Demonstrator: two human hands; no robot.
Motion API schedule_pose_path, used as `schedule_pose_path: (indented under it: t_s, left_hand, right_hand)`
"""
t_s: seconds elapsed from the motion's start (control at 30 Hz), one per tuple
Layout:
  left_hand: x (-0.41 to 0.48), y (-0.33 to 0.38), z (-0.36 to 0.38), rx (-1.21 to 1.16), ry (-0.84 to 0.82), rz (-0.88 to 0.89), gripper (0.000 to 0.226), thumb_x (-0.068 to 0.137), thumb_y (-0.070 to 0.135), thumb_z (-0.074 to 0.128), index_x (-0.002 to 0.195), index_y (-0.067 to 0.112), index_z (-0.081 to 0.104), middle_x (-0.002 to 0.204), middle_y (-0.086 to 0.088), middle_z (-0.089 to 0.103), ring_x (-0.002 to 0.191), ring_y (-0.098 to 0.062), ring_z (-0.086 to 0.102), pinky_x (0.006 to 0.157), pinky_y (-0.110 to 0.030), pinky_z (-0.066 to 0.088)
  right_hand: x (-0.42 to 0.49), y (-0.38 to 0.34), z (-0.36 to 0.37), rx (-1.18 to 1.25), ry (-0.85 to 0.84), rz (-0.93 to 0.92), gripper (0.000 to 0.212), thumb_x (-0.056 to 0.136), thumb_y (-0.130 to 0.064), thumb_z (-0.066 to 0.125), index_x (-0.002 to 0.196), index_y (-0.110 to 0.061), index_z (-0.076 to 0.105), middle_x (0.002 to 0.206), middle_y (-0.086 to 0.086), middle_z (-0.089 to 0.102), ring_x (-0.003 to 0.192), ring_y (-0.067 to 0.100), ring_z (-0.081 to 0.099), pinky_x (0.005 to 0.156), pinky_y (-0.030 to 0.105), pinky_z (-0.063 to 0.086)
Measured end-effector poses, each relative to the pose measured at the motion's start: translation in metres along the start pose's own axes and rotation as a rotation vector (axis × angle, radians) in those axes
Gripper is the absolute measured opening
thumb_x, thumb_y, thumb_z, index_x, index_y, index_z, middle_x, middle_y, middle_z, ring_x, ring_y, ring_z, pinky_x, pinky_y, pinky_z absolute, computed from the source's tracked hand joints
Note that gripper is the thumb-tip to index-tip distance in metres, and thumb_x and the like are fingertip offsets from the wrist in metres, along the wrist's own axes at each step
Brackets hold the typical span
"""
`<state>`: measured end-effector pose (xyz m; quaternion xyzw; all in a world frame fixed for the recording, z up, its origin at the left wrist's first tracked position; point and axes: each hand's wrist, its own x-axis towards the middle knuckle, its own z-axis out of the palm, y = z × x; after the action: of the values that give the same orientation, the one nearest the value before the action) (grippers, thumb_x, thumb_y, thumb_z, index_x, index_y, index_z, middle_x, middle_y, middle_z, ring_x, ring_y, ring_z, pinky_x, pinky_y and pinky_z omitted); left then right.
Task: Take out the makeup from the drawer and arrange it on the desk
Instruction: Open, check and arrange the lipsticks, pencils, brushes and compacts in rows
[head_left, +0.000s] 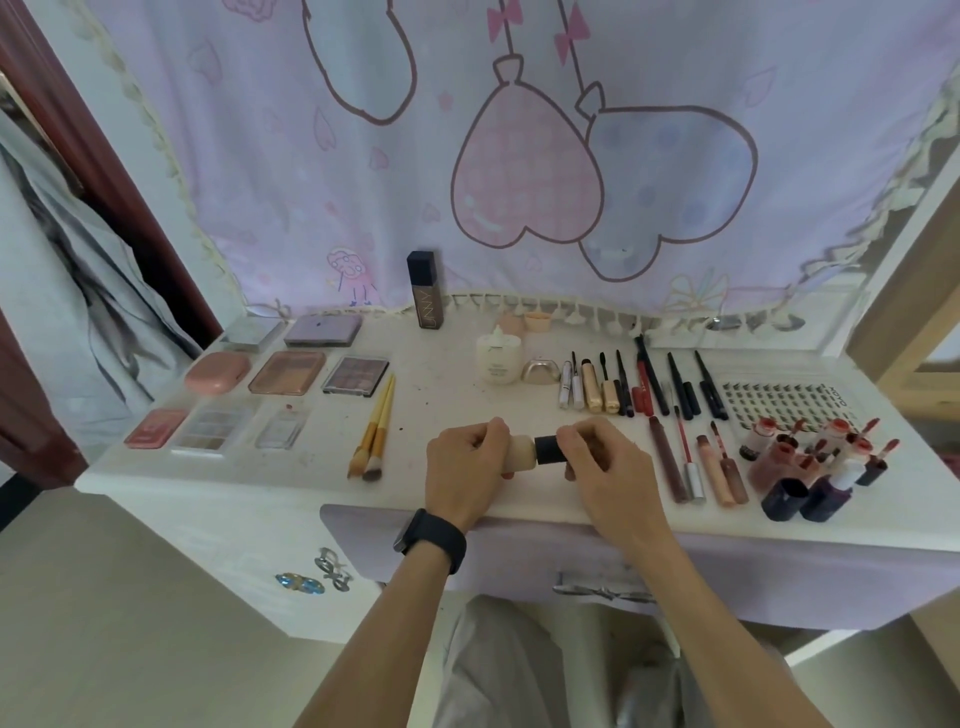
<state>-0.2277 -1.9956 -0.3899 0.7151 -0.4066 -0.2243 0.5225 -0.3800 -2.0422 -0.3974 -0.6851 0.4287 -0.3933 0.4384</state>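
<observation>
Two hands meet at the near edge of the white desk (447, 374), sharing one beige foundation bottle (522, 451) held sideways just above the top. The left hand (465, 462) has its fingers curled round the pale body; the right hand (605, 462) wraps fingers and thumb round the black cap (549, 449), which sits on the bottle's neck. A dark watch (431, 540) bands the left wrist.

Plenty of makeup lies across the desk. To the left are flat cases in rows: a pink compact (217, 371), a peach palette (287, 372) and an eyeshadow palette (355, 375) showing its dark pans through the lid, with a clear palette (215, 427) of pale shades nearer. Two yellow-handled brushes (375, 431) lie side by side beside them. At the far edge a tall dark bottle (427, 290) stands upright; a cream bottle (497, 359) stands right of it. Farther right runs a row of mascaras and pencils (639, 384), then a lash tray (779, 402) filled with rows of lashes, and nearer, lip glosses (696, 462) and a cluster of reddish pots (815, 462).

Below the near edge sits the lavender drawer (519, 551); I cannot see inside it.
</observation>
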Motion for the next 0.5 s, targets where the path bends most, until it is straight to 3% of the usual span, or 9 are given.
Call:
schedule_pose_path:
  t_s: [0.03,0.1,0.17,0.23,0.3,0.4,0.47,0.5]
  left_hand:
    - [0.0003,0.0007,0.0002,0.004,0.003,-0.001,0.047,0.097,0.024,0.055,0.056,0.002,0.059,0.059,-0.021,0.062,0.041,-0.003,0.045,0.045,-0.011,0.033]
    - [0.0006,0.0013,0.0002,0.014,0.008,-0.004,0.047,0.098,0.024,0.054,0.056,0.002,0.058,0.06,-0.021,0.063,0.041,-0.002,0.046,0.044,-0.011,0.033]
    - [0.0009,0.0011,-0.0002,0.012,0.009,-0.008,0.047,0.098,0.024,0.054,0.058,-0.002,0.058,0.061,-0.023,0.063,0.04,-0.002,0.047,0.044,-0.012,0.033]
    - [0.0006,0.0007,-0.0007,0.011,0.01,-0.012,0.047,0.098,0.024,0.054,0.056,0.001,0.057,0.061,-0.023,0.062,0.04,-0.003,0.047,0.045,-0.012,0.033]
    - [0.0002,0.0007,-0.0005,0.012,0.011,-0.014,0.048,0.098,0.024,0.054,0.056,0.001,0.057,0.059,-0.022,0.062,0.04,-0.003,0.047,0.045,-0.012,0.033]
    - [0.0008,0.0007,0.0011,0.02,0.008,-0.01,0.047,0.098,0.023,0.054,0.057,0.0,0.058,0.059,-0.021,0.062,0.04,-0.003,0.047,0.045,-0.011,0.034]
    - [0.0017,0.0002,0.0016,0.024,0.011,-0.013,0.047,0.098,0.024,0.053,0.055,0.004,0.057,0.059,-0.02,0.062,0.04,-0.003,0.044,0.044,-0.011,0.033]
    - [0.002,-0.0002,0.0015,0.023,0.012,-0.016,0.047,0.098,0.024,0.053,0.055,0.004,0.056,0.058,-0.019,0.063,0.041,-0.004,0.043,0.045,-0.012,0.032]
  right_hand:
    - [-0.0003,0.0001,-0.0014,0.038,-0.018,-0.02,0.008,0.099,-0.024,0.058,0.094,-0.027,0.063,0.078,-0.007,0.066,0.055,0.008,0.051,0.056,0.022,0.042]
    - [-0.0007,-0.0009,-0.0036,0.101,-0.031,-0.05,0.019,0.098,-0.014,0.058,0.106,-0.03,0.063,0.094,-0.013,0.066,0.057,0.021,0.055,0.056,0.026,0.048]
    - [-0.0004,-0.0051,-0.0052,0.126,-0.034,-0.036,0.015,0.099,-0.026,0.059,0.114,-0.029,0.061,0.098,-0.011,0.068,0.055,0.019,0.058,0.057,0.023,0.051]
    - [0.0005,-0.0078,-0.004,0.088,-0.046,0.021,0.026,0.095,-0.05,0.055,0.106,-0.028,0.062,0.082,-0.006,0.072,0.051,0.006,0.055,0.054,0.017,0.046]
    - [0.0011,-0.0057,-0.0025,0.013,-0.043,0.049,0.032,0.094,-0.054,0.053,0.093,-0.024,0.063,0.065,-0.002,0.069,0.049,0.001,0.052,0.052,0.013,0.041]
    - [0.0011,-0.0002,-0.003,0.028,-0.044,-0.005,0.004,0.1,-0.028,0.059,0.098,-0.028,0.063,0.079,-0.007,0.067,0.055,0.003,0.054,0.056,0.016,0.042]
    - [-0.0003,0.0006,-0.0058,0.104,-0.081,-0.046,0.024,0.098,-0.013,0.059,0.111,-0.033,0.062,0.101,-0.009,0.067,0.059,0.012,0.059,0.06,0.02,0.048]
    - [-0.0004,-0.0004,-0.0074,0.128,-0.091,-0.051,0.028,0.098,-0.014,0.06,0.118,-0.035,0.061,0.108,-0.012,0.065,0.061,0.015,0.062,0.063,0.021,0.05]
